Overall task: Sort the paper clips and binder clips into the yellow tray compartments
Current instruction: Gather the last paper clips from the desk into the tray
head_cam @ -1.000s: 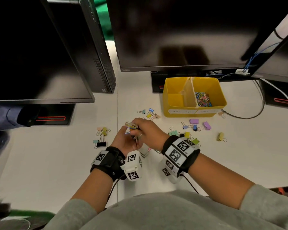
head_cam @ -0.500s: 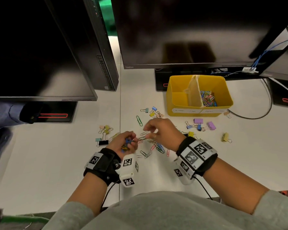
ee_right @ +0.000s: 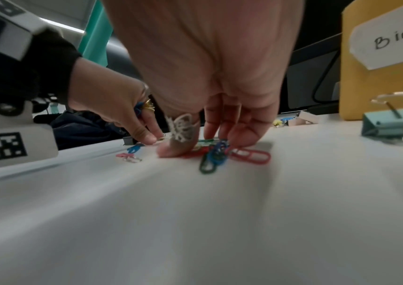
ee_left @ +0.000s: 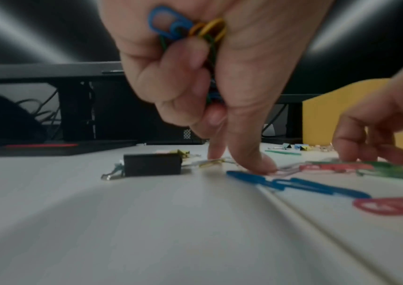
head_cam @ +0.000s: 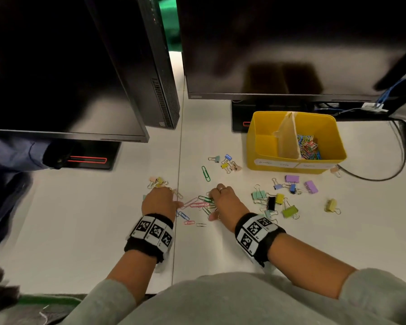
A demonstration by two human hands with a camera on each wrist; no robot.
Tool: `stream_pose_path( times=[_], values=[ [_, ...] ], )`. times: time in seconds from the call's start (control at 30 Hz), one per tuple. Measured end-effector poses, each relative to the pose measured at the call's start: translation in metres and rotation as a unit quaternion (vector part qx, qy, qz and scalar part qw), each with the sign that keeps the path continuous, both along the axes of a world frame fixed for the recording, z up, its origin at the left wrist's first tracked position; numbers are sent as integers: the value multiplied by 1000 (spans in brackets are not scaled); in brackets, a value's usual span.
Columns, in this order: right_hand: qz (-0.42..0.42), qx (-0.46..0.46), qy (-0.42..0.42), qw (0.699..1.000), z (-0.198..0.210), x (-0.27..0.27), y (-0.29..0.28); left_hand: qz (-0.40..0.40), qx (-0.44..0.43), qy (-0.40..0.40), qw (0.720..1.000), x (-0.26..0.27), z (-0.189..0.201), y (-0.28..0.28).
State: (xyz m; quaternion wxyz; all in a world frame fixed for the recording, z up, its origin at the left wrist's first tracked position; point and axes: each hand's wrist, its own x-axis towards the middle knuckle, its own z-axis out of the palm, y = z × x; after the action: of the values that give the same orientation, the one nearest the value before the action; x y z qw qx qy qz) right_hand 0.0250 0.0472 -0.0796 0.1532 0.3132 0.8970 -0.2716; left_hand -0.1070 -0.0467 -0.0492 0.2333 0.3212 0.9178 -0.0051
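The yellow tray (head_cam: pixel 263 153) stands at the back right, split by a divider (head_cam: pixel 287 137); several paper clips (head_cam: pixel 308 146) lie in its right compartment. Loose paper clips (head_cam: pixel 195 204) are scattered between my hands. My left hand (head_cam: pixel 161 199) keeps blue, yellow and green paper clips (ee_left: pixel 188 27) curled in its palm while its thumb and forefinger touch clips on the table. My right hand (head_cam: pixel 223 200) is down on a small heap of paper clips (ee_right: pixel 216 154), thumb and fingertips pinching it. Binder clips (head_cam: pixel 274 202) lie to the right, with more near the tray (head_cam: pixel 226 161).
Two dark monitors (head_cam: pixel 291 43) overhang the back of the white table, with a computer tower (head_cam: pixel 159 90) between them. A black cable (head_cam: pixel 384 177) loops right of the tray. A black binder clip (ee_left: pixel 151 166) lies by my left hand. A single green paper clip (head_cam: pixel 205 173) lies farther back.
A second ago both hands were together above the table, holding clips. They have since parted and dropped to the tabletop, each now on the loose paper clips.
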Motion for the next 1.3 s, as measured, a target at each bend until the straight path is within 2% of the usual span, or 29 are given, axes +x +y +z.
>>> stream_pose_path(
  times=[0.13,0.3,0.47,0.6,0.73,0.83,0.93,1.03,1.2,1.3],
  values=[
    [40,20,-19,999,-2,1,0,0,-15,-20,1000,-1,-5,3],
    [62,76,-9,995,-7,6,-7,-40,-4,-17,999,12,-7,2],
    [88,111,-54,988,-5,10,-2,-45,7,-40,998,23,-14,6],
    [78,99,-59,990,-1,13,2,-73,2,-35,997,26,-15,15],
    [19,31,-20,999,10,21,16,-101,-12,-44,994,32,-9,22],
    [-51,-8,27,998,29,27,29,-110,-26,-85,990,29,-2,29],
    [-97,-1,74,992,58,44,52,-141,10,-127,982,26,17,48],
    [-146,16,92,985,84,68,74,-149,93,-191,966,36,46,68],
    [-265,114,69,955,110,115,134,-174,198,-264,928,76,87,128],
    [-289,142,28,946,108,128,160,-154,209,-326,909,112,103,173]
  ],
)
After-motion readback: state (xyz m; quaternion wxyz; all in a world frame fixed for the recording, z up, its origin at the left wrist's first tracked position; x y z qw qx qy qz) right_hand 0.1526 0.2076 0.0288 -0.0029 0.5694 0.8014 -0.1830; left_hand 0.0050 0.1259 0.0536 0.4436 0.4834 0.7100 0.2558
